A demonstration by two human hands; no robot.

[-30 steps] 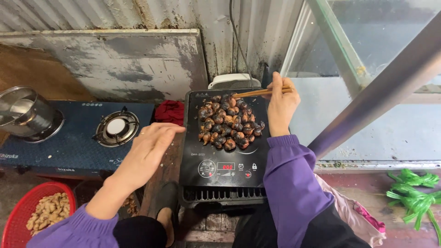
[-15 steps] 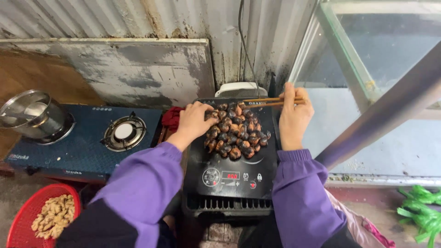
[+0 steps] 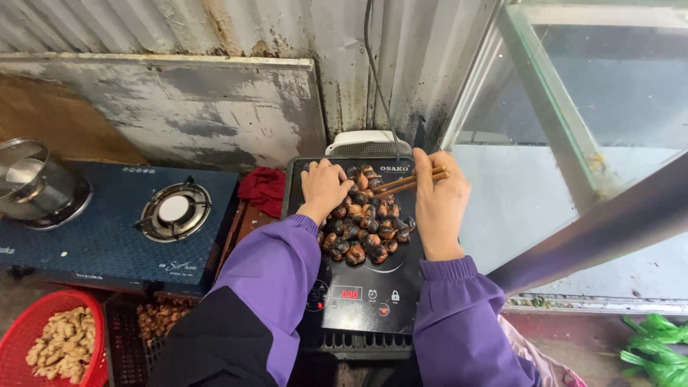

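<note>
Two hands work over the black cooktop (image 3: 362,301): our left hand (image 3: 322,188) lies palm down on the far left part of the heap of roasted nuts (image 3: 367,233), fingers curled onto the shells, though we cannot tell whether it has one pinched; our right hand (image 3: 438,204) is closed around a pair of wooden chopsticks (image 3: 401,183). The heap sits straight on the glass, spread from the far left corner toward the middle, so it lies directly under the left hand and just left of the right one. The chopsticks' long axis runs nearly level across the far edge, their tips pointing left into the nuts and ending close to the left hand's fingers; the left hand is the nearer to the nuts, being in touch with them. At the near edge the cooktop carries a small red display and a row of round white and red symbols; a white word mark sits near its far edge. Left of it lie a red cloth (image 3: 262,189), a blue gas stove (image 3: 118,226) with a steel pot (image 3: 32,183), and a red basket (image 3: 50,344) of pale pieces.
</note>
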